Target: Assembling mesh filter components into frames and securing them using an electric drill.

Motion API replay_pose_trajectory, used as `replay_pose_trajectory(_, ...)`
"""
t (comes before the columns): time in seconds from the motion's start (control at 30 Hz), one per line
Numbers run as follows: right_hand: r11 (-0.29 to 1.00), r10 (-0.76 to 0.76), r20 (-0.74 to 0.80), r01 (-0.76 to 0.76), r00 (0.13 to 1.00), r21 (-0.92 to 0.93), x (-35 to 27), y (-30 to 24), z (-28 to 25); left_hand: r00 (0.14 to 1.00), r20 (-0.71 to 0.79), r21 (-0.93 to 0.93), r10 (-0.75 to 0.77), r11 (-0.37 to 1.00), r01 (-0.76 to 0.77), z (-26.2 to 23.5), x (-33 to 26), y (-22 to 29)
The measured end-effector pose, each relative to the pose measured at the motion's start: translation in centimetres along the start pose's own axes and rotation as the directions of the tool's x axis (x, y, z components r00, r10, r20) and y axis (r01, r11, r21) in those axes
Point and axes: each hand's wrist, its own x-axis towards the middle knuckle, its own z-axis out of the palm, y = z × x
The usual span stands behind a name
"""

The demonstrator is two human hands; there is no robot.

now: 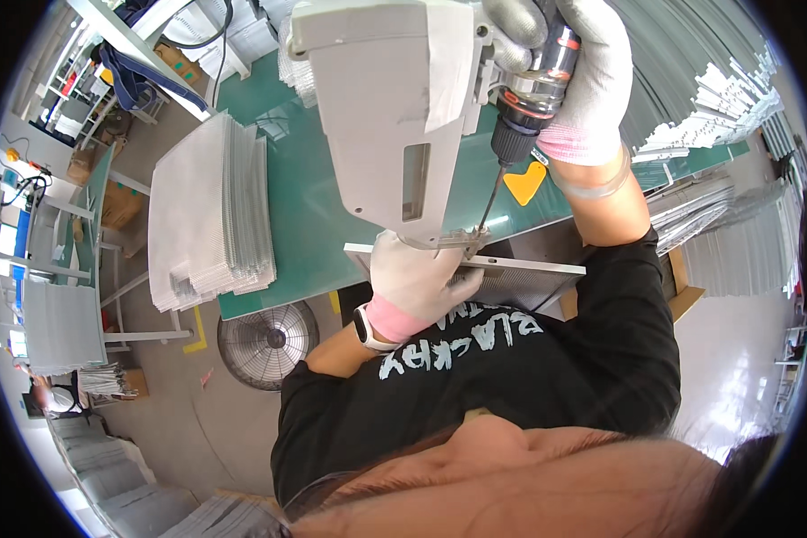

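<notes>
My right hand, in a white glove with a pink cuff, wraps round a power screwdriver with a black-and-orange body. Its long thin bit points down to a small metal guide at the foot of a tall light-grey machine. Below that foot, my left hand, gloved alike, closes on the edge of a white-framed mesh panel. The panel lies at the table's near edge, in front of my body. The left fingertips are partly hidden behind the machine and panel.
On the green table, a stack of pale mesh sheets stands left. A yellow heart-shaped piece lies near the screwdriver. Many thin grey strips are piled at the far right. A round floor fan stands below the table.
</notes>
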Motion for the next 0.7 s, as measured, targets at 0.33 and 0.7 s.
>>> replay_pose_trajectory(0.33, 0.915, -0.389, 0.613, 0.214, 0.687, 0.341, 1.7, 1.7, -1.9, 0.999, 0.04, 0.005, 0.035, 0.999, -0.035, 0.5, -0.1, -0.4)
replay_pose_trajectory(0.7, 0.981, -0.117, 0.1, 0.131, 0.988, -0.143, -3.2, 2.0, -0.1, 0.997, 0.08, -0.008, 0.023, 1.0, -0.023, 1.8, -0.8, -1.6)
